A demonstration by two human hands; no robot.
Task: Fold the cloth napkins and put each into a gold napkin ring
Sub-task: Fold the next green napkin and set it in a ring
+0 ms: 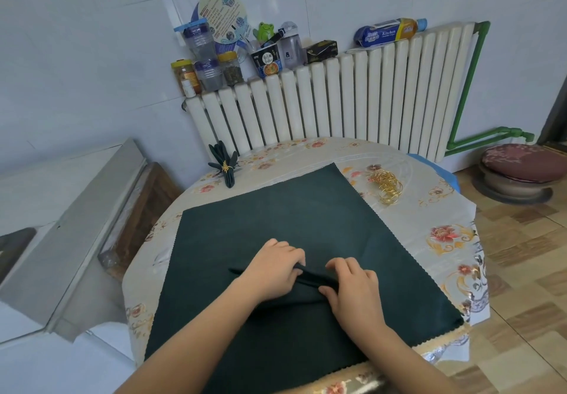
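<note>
Nearest the camera, two bare forearms are reaching in from 6 o'clock over a dark green napkin (276,225) that is lying flat on the round surface (414,215), its corners pointing roughly toward 1, 4, 7 and 10 o'clock. At the middle of the napkin the left hand (273,271) and right hand (352,286) are pinching a raised fold (310,277) between curled fingers and thumbs; the fold's long axis is running from about 9 o'clock toward 4 o'clock, with a thin tip sticking out past the left hand at 9 o'clock. The hands are sitting just beside each other, the left one slightly farther from the camera.

Farther on, at 1 o'clock, a loose heap of gold rings (387,185) is resting on the flowered cloth just beside the napkin's right edge. At 11 o'clock, near the surface's far rim, a finished napkin (225,163) is lying inside a gold ring, its pleats fanning away from the camera. Behind it a white radiator (337,105) is standing against the tiled wall, with jars and bottles on top.
</note>
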